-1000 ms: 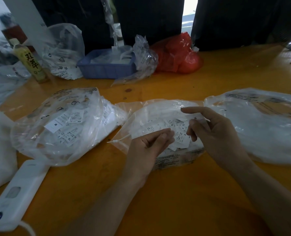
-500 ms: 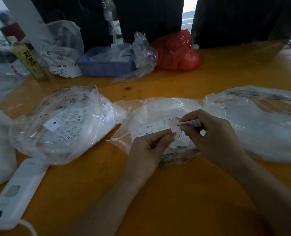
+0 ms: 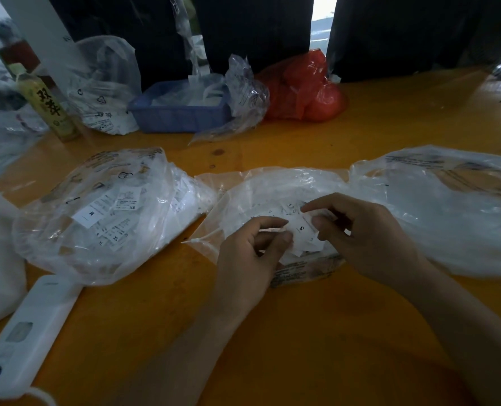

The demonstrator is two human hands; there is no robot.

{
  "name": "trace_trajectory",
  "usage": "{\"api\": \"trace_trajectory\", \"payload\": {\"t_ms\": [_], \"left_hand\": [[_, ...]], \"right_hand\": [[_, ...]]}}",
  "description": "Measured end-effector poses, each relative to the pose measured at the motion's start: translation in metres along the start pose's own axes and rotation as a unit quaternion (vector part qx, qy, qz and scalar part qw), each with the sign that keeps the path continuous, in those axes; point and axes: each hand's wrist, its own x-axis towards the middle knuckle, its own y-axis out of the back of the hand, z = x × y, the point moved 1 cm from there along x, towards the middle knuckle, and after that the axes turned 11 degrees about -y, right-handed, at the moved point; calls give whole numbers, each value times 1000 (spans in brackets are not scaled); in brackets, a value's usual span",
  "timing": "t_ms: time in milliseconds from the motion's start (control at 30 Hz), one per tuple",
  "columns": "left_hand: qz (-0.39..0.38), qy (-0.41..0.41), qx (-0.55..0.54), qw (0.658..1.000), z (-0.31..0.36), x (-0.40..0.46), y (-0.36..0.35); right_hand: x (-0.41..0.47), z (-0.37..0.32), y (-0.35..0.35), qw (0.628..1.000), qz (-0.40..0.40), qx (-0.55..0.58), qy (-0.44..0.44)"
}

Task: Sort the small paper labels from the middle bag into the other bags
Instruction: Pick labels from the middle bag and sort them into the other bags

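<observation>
On the orange table (image 3: 316,332), a person picks through paper labels in the middle of three clear bags.

At far left a white device (image 3: 23,332) lies beside the left bag (image 3: 97,218), which is full of labels marked M, XS and XL. Over the middle bag (image 3: 272,189), the left hand (image 3: 252,253) pinches what seems to be a thin white slip, though blur hides its edges. Just beside it, the right hand (image 3: 357,232) pinches a label (image 3: 302,230) marked S above the loose pile. The right bag (image 3: 442,212) lies crumpled beyond that hand.
</observation>
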Motion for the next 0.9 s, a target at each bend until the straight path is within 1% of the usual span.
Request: {"api": "trace_trajectory", "payload": {"t_ms": [67,133,267,333,433,500,633,733,800,900], "left_hand": [[13,9,-11,1000,2,0,0],[21,13,-21,999,2,0,1],[18,16,-26,999,3,-1,2],[26,19,-34,999,3,-1,1],[44,38,-75,995,4,-1,2],[52,47,-92,993,5,-1,3],[65,67,-99,991,4,0,4],[67,85,-116,987,3,1,4],[62,89,-116,987,3,0,4],[68,94,-114,987,4,0,4]], "right_hand": [[0,2,0,999,-7,22,-26],[0,2,-1,998,-20,44,-34],[-2,-1,-8,999,-46,5,-17],[-3,0,-10,999,-40,24,-26],[-1,4,-14,991,10,112,-73],[-1,4,-17,986,28,143,-80],[-6,-1,-23,988,11,147,-51],[-5,-1,-23,983,21,172,-62],[-4,-1,-22,983,25,167,-70],[-6,-2,-24,982,-13,174,-74]]}}
